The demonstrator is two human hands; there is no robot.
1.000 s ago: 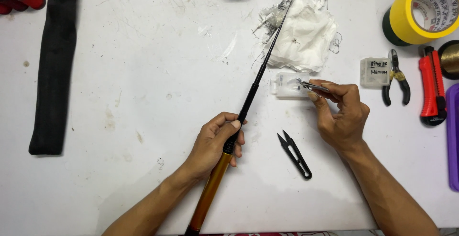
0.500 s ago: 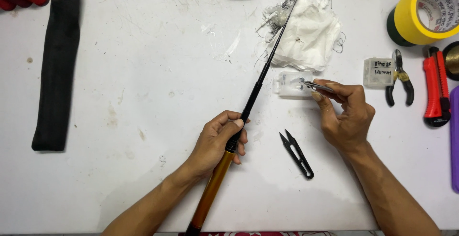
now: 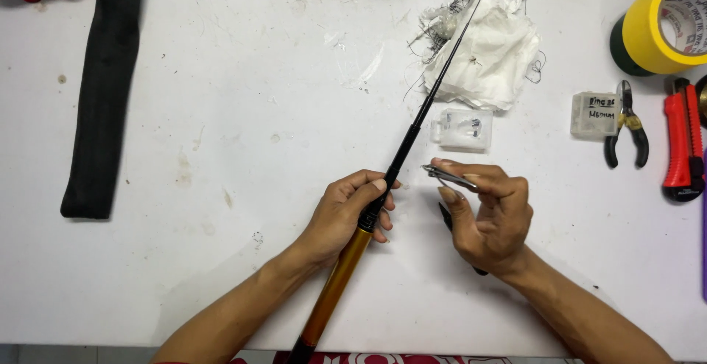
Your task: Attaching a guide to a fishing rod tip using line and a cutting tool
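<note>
The left hand (image 3: 346, 213) is closed around one long thin rod (image 3: 412, 132), glossy black with an orange-gold handle, lying slanted on the white table (image 3: 221, 113). The right hand (image 3: 490, 217) pinches one small metal tweezers (image 3: 448, 177) beside it. One small clear plastic box (image 3: 462, 128) lies just above.

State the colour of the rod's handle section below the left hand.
Golden orange, seen in the head view: rod below the left hand.
</note>
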